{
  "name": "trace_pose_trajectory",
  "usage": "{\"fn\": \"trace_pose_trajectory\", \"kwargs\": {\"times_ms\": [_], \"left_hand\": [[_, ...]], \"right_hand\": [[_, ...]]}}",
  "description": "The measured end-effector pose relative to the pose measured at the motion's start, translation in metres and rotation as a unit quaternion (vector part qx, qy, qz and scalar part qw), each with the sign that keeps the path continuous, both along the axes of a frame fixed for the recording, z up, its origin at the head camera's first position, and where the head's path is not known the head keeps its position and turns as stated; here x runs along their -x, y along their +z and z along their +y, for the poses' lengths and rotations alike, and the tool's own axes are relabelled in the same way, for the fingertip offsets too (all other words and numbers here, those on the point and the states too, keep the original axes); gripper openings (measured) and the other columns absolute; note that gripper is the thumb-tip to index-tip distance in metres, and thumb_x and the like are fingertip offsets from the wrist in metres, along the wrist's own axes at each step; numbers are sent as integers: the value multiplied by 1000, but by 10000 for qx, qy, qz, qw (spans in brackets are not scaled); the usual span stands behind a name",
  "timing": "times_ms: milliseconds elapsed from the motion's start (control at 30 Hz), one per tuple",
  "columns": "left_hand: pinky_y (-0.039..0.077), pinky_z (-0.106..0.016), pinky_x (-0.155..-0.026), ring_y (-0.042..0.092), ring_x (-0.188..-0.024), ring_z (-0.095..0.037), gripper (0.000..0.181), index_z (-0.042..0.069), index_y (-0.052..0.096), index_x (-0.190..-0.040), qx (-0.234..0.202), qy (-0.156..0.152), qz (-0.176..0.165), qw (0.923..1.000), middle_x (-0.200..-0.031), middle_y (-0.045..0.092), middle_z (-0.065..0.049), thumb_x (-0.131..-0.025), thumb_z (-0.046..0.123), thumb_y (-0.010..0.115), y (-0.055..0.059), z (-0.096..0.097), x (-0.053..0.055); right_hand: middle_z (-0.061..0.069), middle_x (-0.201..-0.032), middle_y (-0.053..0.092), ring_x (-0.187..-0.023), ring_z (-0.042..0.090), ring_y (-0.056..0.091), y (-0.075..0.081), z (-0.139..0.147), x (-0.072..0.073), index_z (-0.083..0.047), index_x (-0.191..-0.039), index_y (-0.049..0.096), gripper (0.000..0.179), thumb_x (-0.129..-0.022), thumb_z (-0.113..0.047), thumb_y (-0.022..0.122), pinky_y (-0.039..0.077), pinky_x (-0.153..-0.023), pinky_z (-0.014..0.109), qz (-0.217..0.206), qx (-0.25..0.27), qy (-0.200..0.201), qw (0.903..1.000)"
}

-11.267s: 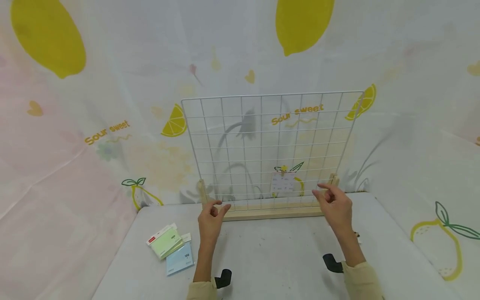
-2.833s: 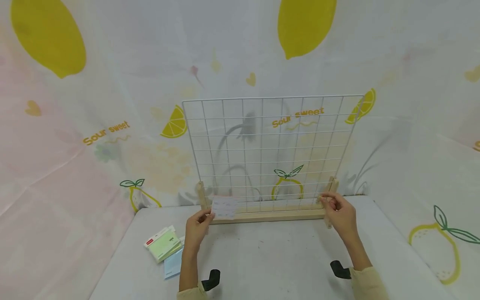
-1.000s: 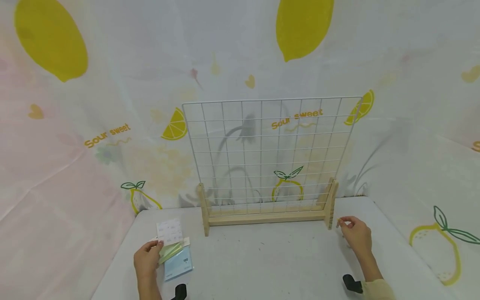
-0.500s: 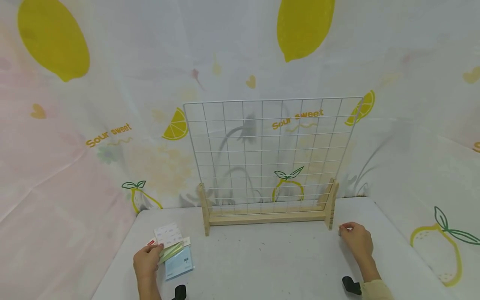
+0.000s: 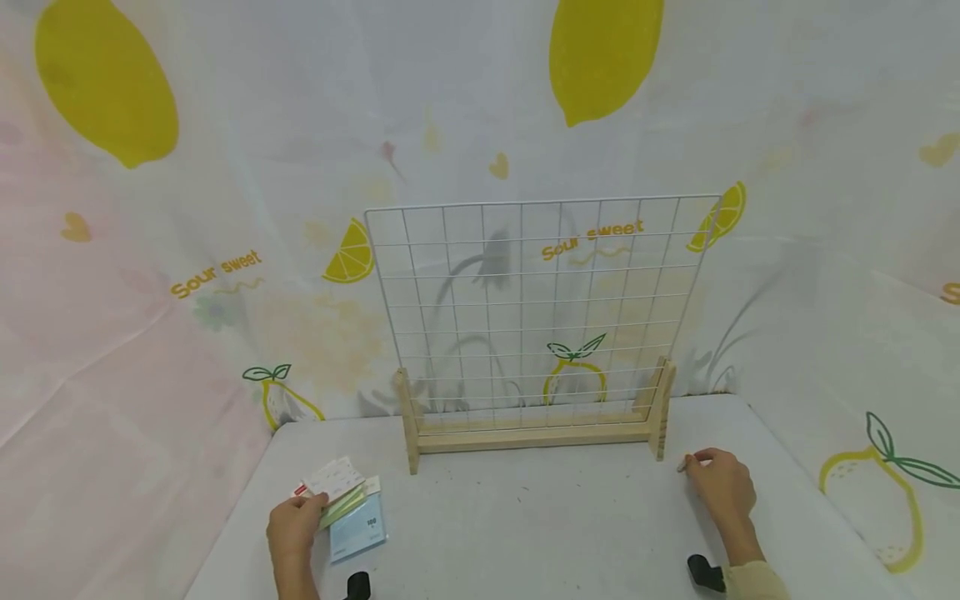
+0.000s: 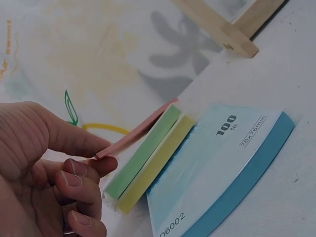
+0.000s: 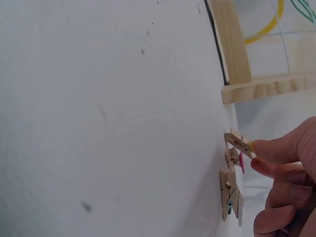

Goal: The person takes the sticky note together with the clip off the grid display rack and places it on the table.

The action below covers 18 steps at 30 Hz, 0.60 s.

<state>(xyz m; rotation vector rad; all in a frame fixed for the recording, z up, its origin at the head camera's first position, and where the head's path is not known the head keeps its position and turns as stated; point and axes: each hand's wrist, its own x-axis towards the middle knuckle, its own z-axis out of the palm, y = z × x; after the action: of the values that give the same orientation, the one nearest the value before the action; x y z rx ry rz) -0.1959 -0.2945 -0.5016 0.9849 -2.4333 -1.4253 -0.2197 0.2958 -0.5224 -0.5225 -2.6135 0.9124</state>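
My left hand [image 5: 294, 527] pinches a thin pink-edged sticky-note pad [image 6: 139, 129] between thumb and fingers. From the head view its face looks pale with print. It is tilted over a green pad [image 6: 143, 153] and a yellow pad [image 6: 157, 165]; whether it touches them I cannot tell. Beside these lies a blue sticky-note pack [image 5: 358, 529] marked 100. On the table's right side, my right hand [image 5: 723, 490] pinches a small wooden clothespin [image 7: 241, 143] by one end. More clothespins [image 7: 228, 195] sit just under it, one with a pink piece; the hand hides them from the head camera.
A white wire grid [image 5: 525, 304] stands upright in a wooden base [image 5: 532, 438] at the back of the white table [image 5: 540, 533]. Behind it hangs a lemon-print cloth [image 5: 300, 167].
The pad was clipped on the grid, then held at its lower left. My left hand has carried it left and lowered it onto or over the pads; my right hand brought the clothespin right and down.
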Motion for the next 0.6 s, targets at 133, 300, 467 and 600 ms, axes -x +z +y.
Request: {"fn": "trace_pose_trajectory", "kwargs": {"times_ms": [133,300,467,600], "left_hand": [[48,-44,-68,53,-85,-39,48,-23,53,-112,62,-96,-123,9999,-102,57,-35,-90,19,60,-2,-2,0],[45,-39,-65,54,-80,-35,45,-19,59,-104,388,-258,-142,9988,-93,61,-30,-89,24,63,-5,-6,-1],[39,-38,-65,52,-81,-35,44,-14,64,-93,856,-406,-160,9954,-87,63,-26,-89,30,65,-5,-9,-2],[39,-38,-64,52,-81,-36,45,-13,64,-92,985,-413,52,9943,-84,62,-24,-91,32,63,-4,-10,-2]], "right_hand": [[10,-66,62,-56,24,52,-1,-1,0,8,-97,67,28,-89,-18,63,37,-44,34,-100,5,-120,9999],[11,-68,62,-57,25,53,0,-1,0,9,-99,66,30,-89,-19,63,37,-45,35,-193,-70,-129,9997],[17,-76,64,-60,27,57,1,0,-1,10,-104,63,33,-91,-21,60,39,-47,36,-153,-215,-56,9996],[19,-78,64,-61,28,58,1,0,-1,9,-105,63,35,-93,-24,59,40,-47,37,-96,-296,-21,9995]]}}
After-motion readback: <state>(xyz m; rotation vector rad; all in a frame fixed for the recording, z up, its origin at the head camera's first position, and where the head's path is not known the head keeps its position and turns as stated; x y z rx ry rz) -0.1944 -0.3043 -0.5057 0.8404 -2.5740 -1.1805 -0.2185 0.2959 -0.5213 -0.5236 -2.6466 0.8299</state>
